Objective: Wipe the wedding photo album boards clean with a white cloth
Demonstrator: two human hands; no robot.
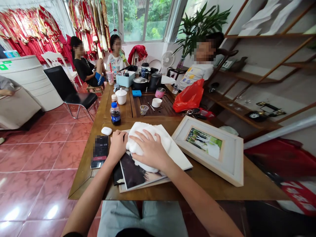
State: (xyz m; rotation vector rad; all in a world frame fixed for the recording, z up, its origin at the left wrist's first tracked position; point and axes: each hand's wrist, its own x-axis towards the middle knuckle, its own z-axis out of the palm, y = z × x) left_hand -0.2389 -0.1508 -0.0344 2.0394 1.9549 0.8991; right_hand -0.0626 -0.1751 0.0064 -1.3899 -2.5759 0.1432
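Note:
A bunched white cloth (pixel 139 130) lies on a large photo print (pixel 132 177) in front of me. My right hand (pixel 148 148) is spread over the cloth and presses on it with fingers apart. At the print's left edge, my left hand (pixel 118 144) has its fingers bent round the border, touching the cloth's side. A white-and-dark stack of prints or panels shows beneath, with a pale panel (pixel 176 148) sticking out to the right. The cloth and my right hand hide the middle of the print.
Right of the stack lies a framed photo (pixel 204 141). On my left are a phone (pixel 100 149), a white earbud case (pixel 106 131) and a dark drink bottle (pixel 115 115). Farther back stand a lidded white cup (pixel 121 96), a red plastic bag (pixel 190 97) and a tea tray (pixel 148 110). Three people sit around.

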